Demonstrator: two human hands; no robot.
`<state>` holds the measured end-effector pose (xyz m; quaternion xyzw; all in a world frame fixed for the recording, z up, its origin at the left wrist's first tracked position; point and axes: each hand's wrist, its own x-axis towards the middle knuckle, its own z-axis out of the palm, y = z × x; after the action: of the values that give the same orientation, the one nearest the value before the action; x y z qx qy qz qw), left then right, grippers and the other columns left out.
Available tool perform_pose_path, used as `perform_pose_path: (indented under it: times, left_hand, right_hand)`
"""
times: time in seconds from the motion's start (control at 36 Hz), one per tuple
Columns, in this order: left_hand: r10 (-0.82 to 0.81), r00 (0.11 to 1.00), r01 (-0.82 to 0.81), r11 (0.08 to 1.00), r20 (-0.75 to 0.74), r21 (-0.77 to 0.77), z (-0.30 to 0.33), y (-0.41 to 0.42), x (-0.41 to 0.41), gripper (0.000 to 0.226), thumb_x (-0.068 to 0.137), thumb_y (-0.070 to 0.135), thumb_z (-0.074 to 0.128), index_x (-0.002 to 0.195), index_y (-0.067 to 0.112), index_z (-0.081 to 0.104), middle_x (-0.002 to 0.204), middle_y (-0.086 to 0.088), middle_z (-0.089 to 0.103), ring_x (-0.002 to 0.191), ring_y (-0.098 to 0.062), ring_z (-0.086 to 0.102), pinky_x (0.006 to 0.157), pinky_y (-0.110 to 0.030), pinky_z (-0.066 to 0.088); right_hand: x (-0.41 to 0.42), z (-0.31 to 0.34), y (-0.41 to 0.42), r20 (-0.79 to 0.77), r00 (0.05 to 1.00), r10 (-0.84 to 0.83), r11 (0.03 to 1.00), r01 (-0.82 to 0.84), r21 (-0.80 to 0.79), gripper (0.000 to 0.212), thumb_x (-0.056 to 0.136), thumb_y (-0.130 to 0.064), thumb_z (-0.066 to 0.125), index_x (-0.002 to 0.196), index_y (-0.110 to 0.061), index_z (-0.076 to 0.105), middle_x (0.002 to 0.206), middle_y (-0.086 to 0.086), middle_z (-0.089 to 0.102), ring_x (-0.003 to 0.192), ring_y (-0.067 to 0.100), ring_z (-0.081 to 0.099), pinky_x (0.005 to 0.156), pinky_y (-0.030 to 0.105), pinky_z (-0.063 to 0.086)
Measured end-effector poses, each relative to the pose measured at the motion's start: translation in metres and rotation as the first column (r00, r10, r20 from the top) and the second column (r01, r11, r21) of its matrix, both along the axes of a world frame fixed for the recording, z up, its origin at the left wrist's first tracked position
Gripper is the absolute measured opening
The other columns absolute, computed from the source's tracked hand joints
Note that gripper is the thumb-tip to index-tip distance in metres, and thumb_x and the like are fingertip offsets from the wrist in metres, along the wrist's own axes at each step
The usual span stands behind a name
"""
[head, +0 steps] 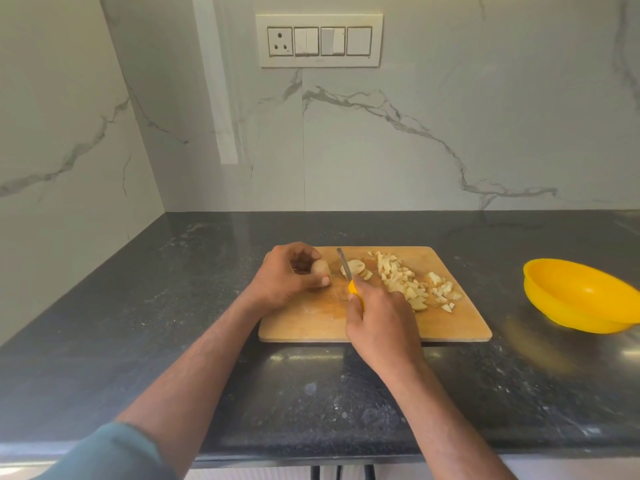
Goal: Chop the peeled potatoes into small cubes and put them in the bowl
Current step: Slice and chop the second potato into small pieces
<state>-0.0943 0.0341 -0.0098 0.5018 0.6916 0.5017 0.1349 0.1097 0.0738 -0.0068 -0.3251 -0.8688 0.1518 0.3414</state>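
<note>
A wooden cutting board lies on the dark counter. My left hand grips a piece of peeled potato at the board's far left corner. My right hand holds a yellow-handled knife, its blade pointing away, between the held piece and several fresh slices. A pile of small potato cubes spreads over the board's right half. The yellow bowl stands on the counter to the right, apart from the board; no potato is visible in it.
The dark stone counter meets marble walls at the back and left, forming a corner. A switch panel with a socket is on the back wall. The counter's front edge runs along the bottom of the view.
</note>
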Motion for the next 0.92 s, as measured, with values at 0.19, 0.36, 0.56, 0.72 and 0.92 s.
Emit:
perform_pose_path:
  times: [0.19,0.36,0.56,0.72,0.92]
  left_hand:
    - [-0.019,0.999,0.019,1.000,0.038,-0.003,-0.001,0.001,0.000,0.040,0.072,0.019,0.093,0.108,0.015,0.075,0.098,-0.001,0.078,0.095,-0.016,0.074,0.095,-0.038,0.059]
    - [-0.008,1.000,0.008,1.000,0.007,-0.003,-0.001,0.002,0.000,0.039,0.072,0.023,0.093,0.108,0.016,0.077,0.098,0.002,0.078,0.094,-0.013,0.074,0.095,-0.038,0.059]
    - [0.000,1.000,0.000,1.000,-0.009,-0.022,-0.001,0.002,0.000,0.044,0.070,0.029,0.094,0.108,0.015,0.077,0.098,0.002,0.078,0.094,-0.012,0.074,0.094,-0.037,0.059]
    - [0.018,0.998,-0.018,1.000,-0.062,0.001,0.002,0.001,0.005,0.049,0.071,0.025,0.093,0.115,0.013,0.075,0.099,0.005,0.076,0.091,-0.006,0.072,0.090,-0.026,0.059]
    - [0.016,0.993,-0.018,1.000,-0.116,-0.019,0.002,0.003,0.005,0.045,0.075,0.029,0.091,0.114,0.014,0.076,0.102,0.006,0.076,0.092,-0.003,0.071,0.092,-0.027,0.058]
  right_hand:
    - [-0.001,-0.003,-0.005,0.013,0.999,0.038,0.998,-0.038,0.048,0.044,0.098,-0.028,0.051,0.141,-0.018,0.056,0.086,0.005,0.074,0.066,0.020,0.065,0.063,0.033,0.056]
    - [-0.002,-0.004,-0.009,0.024,0.999,0.033,0.996,-0.035,0.086,0.045,0.100,-0.031,0.049,0.143,-0.018,0.054,0.075,0.002,0.071,0.060,0.015,0.059,0.062,0.030,0.056]
    - [0.001,-0.003,-0.012,0.027,0.999,0.033,0.996,-0.035,0.083,0.044,0.099,-0.029,0.051,0.142,-0.017,0.055,0.069,0.004,0.068,0.054,0.015,0.048,0.060,0.028,0.052]
    - [0.002,-0.002,-0.014,0.063,0.997,0.045,0.995,-0.050,0.085,0.045,0.100,-0.030,0.052,0.143,-0.018,0.054,0.062,-0.003,0.060,0.050,0.009,0.041,0.056,0.020,0.039]
    - [0.002,-0.001,-0.014,0.097,0.993,0.064,0.995,-0.071,0.075,0.046,0.101,-0.029,0.048,0.145,-0.016,0.051,0.064,-0.005,0.059,0.051,0.007,0.047,0.050,0.016,0.035]
